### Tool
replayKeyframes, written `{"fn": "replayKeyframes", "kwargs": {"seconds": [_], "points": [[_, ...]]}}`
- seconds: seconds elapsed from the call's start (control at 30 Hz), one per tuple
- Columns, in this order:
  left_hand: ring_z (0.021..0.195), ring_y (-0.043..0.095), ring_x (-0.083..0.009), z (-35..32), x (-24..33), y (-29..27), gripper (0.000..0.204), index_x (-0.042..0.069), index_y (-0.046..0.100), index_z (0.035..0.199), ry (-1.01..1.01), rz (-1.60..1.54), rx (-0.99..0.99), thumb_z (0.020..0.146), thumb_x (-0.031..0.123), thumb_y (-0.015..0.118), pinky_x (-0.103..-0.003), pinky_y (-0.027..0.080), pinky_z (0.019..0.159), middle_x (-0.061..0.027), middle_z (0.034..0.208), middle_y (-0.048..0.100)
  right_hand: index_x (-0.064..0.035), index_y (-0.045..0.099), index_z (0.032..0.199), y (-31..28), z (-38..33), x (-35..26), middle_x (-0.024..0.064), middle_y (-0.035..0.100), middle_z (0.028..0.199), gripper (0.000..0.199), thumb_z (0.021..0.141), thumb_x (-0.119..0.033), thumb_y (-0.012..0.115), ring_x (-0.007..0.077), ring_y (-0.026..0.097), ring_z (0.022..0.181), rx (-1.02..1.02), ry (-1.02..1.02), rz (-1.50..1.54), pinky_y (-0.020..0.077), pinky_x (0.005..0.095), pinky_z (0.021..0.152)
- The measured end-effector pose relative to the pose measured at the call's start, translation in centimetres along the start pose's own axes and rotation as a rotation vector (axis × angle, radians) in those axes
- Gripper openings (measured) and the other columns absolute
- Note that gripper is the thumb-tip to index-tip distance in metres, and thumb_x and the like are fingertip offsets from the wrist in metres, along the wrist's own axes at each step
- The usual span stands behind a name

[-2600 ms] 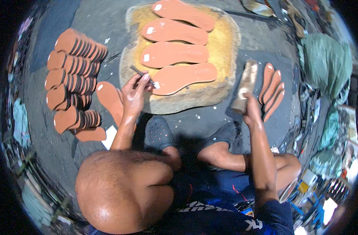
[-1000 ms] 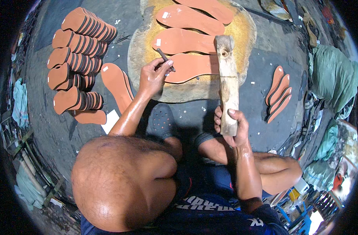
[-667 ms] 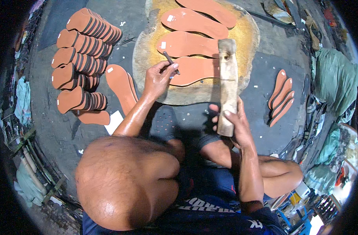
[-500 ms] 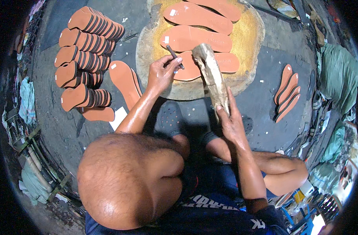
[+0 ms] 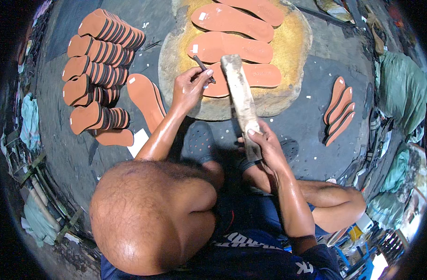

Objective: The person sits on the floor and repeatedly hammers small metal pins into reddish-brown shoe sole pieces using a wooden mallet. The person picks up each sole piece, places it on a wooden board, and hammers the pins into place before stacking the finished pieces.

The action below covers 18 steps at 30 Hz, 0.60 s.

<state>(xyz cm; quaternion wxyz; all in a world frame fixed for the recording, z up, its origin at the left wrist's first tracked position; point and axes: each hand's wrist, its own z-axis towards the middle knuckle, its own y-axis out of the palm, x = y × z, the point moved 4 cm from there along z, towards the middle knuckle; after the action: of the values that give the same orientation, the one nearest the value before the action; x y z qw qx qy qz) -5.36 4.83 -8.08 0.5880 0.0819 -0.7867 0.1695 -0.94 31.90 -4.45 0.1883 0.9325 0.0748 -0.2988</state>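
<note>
My left hand (image 5: pixel 187 91) pinches a short dark rod, like a punch (image 5: pixel 202 65), between thumb and fingers, slanted over the nearest tan sole (image 5: pixel 265 75). The rod's lower end is close to that sole; whether they touch I cannot tell. My right hand (image 5: pixel 268 145) is wrapped round the lower part of a rough, pale wooden club (image 5: pixel 239 91). The club's far end hangs over the same sole and hides its middle. Several more tan soles (image 5: pixel 232 46) with small white stickers lie in a row on the yellowish-topped round block (image 5: pixel 213 111).
On the left, several stacks of tan and black soles (image 5: pixel 99 70) line the floor, with a few loose soles (image 5: pixel 146 100) beside the block. A small fan of soles (image 5: pixel 339 109) lies on the right. Greenish sacks (image 5: pixel 402 88) and clutter edge the right side.
The wooden club has come nearer to me, and my right hand now shows its grip higher above the club's butt end. My left hand and the rod have barely moved.
</note>
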Motion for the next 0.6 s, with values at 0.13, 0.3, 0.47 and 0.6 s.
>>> {"fn": "replayKeyframes", "kwargs": {"seconds": [0.13, 0.3, 0.47, 0.6], "points": [[0.071, 0.063, -0.0080, -0.3, -0.3, 0.3, 0.028, -0.003, 0.074, 0.100, -0.037, -0.088, 0.024, 0.098, 0.025, 0.073, -0.024, 0.049, 0.063, -0.0052, 0.080, 0.072, -0.0033, 0.058, 0.131, 0.4, 0.5, -0.2, 0.0070, 0.070, 0.108, 0.044, 0.099, -0.032, 0.065, 0.0156, 0.067, 0.085, -0.161, 0.159, -0.003, 0.0557, 0.0315, 0.077], [0.072, 0.065, -0.0088, 0.4, -1.7, 0.3, 0.030, -0.004, 0.073, 0.100, 0.047, -0.155, 0.021, 0.098, 0.026, 0.073, -0.024, 0.051, 0.065, -0.0067, 0.081, 0.073, -0.0043, 0.052, 0.139, 0.2, -0.2, -2.5, 0.0106, 0.067, 0.112, 0.052, 0.104, -0.042, 0.060, 0.0181, 0.067, 0.085, 0.050, -0.213, -0.223, 0.0558, 0.0320, 0.076], [0.073, 0.065, -0.0089, -0.1, -0.7, 0.0, 0.031, -0.005, 0.073, 0.100, 0.027, -0.061, 0.031, 0.099, 0.026, 0.072, -0.024, 0.051, 0.065, -0.0069, 0.081, 0.073, -0.0086, 0.024, 0.155, 0.4, -1.1, -4.2, 0.0181, 0.065, 0.114, 0.074, 0.099, -0.027, 0.069, 0.0210, 0.069, 0.090, 0.064, -0.117, -0.026, 0.0596, 0.0340, 0.071], [0.073, 0.065, -0.0088, -0.4, -0.1, 0.2, 0.031, -0.005, 0.073, 0.100, -0.013, -0.055, 0.020, 0.098, 0.026, 0.073, -0.024, 0.052, 0.066, -0.0066, 0.081, 0.073, -0.0090, 0.027, 0.154, -0.5, 0.1, -2.4, 0.0143, 0.065, 0.105, 0.072, 0.098, -0.025, 0.070, 0.0189, 0.067, 0.083, 0.094, -0.094, -0.003, 0.0585, 0.0332, 0.069]]}}
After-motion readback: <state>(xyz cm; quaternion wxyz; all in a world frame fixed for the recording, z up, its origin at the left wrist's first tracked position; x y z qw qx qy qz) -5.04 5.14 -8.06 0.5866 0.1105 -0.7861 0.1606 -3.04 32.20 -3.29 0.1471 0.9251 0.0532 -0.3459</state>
